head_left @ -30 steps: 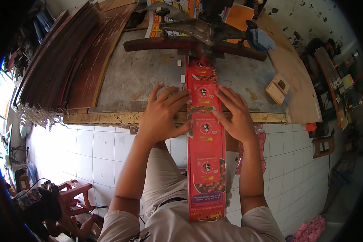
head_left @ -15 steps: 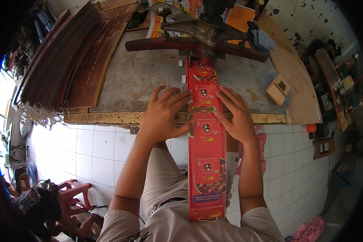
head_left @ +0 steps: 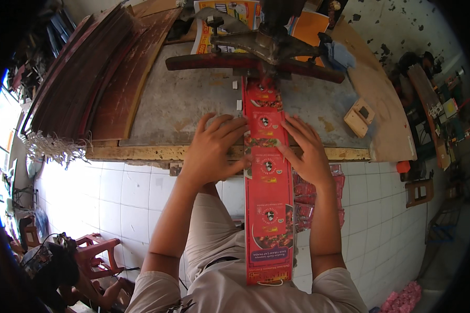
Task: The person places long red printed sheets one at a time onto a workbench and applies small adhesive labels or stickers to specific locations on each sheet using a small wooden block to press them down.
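The left hand and right hand, apart, touch opposite sides of the red strip at the front edge of the table.

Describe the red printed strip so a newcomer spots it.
Find the grey worktable across the upper middle, then the left hand and right hand at its front edge. The strip lies between them, running past that edge toward the body. Unlike the dark maroon stack at left, it is bright red with repeated printed pictures.

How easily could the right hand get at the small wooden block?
Probably yes: the right hand touches the red strip, and nothing visible stands between that hand and the small wooden block.
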### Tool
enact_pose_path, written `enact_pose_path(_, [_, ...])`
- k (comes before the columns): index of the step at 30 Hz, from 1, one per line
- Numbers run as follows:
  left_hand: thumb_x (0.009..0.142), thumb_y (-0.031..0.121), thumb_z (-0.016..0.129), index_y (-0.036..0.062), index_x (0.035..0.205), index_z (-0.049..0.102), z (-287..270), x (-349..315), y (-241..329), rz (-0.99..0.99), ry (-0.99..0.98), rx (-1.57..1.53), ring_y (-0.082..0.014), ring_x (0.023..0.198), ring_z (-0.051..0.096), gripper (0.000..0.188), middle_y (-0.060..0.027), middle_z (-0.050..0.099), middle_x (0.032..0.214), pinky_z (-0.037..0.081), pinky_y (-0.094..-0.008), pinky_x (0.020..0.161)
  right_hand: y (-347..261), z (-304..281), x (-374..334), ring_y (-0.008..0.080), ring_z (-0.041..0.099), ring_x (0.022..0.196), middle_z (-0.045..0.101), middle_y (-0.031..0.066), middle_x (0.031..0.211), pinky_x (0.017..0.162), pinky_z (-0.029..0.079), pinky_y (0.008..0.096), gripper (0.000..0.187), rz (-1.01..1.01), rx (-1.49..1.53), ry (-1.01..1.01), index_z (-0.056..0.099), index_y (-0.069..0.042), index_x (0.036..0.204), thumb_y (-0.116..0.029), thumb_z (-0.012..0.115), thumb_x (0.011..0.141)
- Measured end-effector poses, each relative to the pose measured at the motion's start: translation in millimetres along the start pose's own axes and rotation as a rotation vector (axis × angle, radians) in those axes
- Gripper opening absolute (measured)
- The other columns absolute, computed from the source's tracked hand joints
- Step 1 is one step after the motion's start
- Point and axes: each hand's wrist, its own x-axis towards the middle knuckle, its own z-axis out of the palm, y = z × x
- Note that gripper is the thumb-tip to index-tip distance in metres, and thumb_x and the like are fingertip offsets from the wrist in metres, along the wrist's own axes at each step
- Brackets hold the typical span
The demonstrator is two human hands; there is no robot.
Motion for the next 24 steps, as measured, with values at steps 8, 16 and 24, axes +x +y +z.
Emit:
enact_pose_path(8, [0.097,0.018,0.078,0.0043,0.139,0.075,-72,-67,-54,-0.36,0.163,0.315,-0.0385,0.15,0.056,0.044,-0.0128,0.067,0.156,0.042,-0.0538,0.127,82,-64,-31,0.0382,0.054,0.152,0.064,0.0153,0.156,0.125,0.045,0.0511,0.043,0.316,-0.332,0.469,0.068,-0.011,0.152,-0.018,0.073,0.11])
enact_pose_path(16, [0.1,0.018,0.082,0.0055,0.125,0.081,-94,-76,-61,-0.394,0.068,0.178,-0.0319,0.119,0.068,0.028,-0.0077,0.077,0.127,0.053,-0.0486,0.102,97,-98,-41,0.0369,0.065,0.134,0.07,0.0133,0.143,0.115,0.052,0.0476,0.043,0.247,-0.226,0.335,0.074,-0.009,0.142,-0.003,0.08,0.1])
enact_pose_path(24, [0.103,0.007,0.076,0.0013,0.111,0.078,-86,-75,-65,-0.268,0.277,0.247,-0.0334,0.101,0.075,0.01,-0.0104,0.079,0.111,0.058,-0.0473,0.087,-32,-41,-40,0.0346,0.067,0.13,0.07,0.0102,0.142,0.109,0.057,0.0479,0.045,-0.191,0.138,0.081,0.077,-0.009,0.134,-0.012,0.089,0.091])
